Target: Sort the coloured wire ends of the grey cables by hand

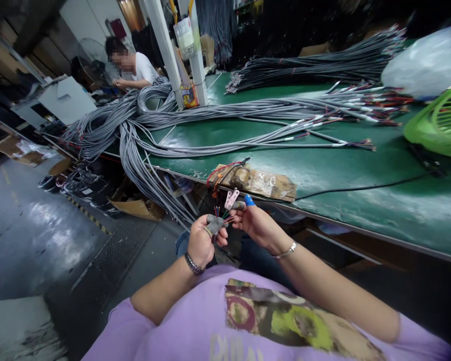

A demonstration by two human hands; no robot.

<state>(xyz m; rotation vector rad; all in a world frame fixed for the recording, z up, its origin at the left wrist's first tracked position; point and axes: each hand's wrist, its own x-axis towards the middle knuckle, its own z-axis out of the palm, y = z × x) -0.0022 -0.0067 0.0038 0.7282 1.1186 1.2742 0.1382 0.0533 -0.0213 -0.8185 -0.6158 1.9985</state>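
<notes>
My left hand (204, 239), with a grey covering on its thumb, is closed around a cable end whose thin coloured wires (217, 211) fan out above the fingers. Close beside it, my right hand (256, 223) has its fingers curled at the tips of some red and dark wires (229, 219). A blue covering (249, 200) sits on one of its fingertips and a grey one on another. Just above the hands, at the bench edge, is a pale pink clip (232, 199). Behind it lies a tape-wrapped cardboard-like block (263, 183) with red and black leads.
Long grey cables (225, 146) run across the green bench (334, 173) and hang over its edge at left. Black cable bundles (315, 69), a clear plastic bag (428, 62) and a green basket (438, 123) are farther back. A co-worker (137, 67) sits at the far left.
</notes>
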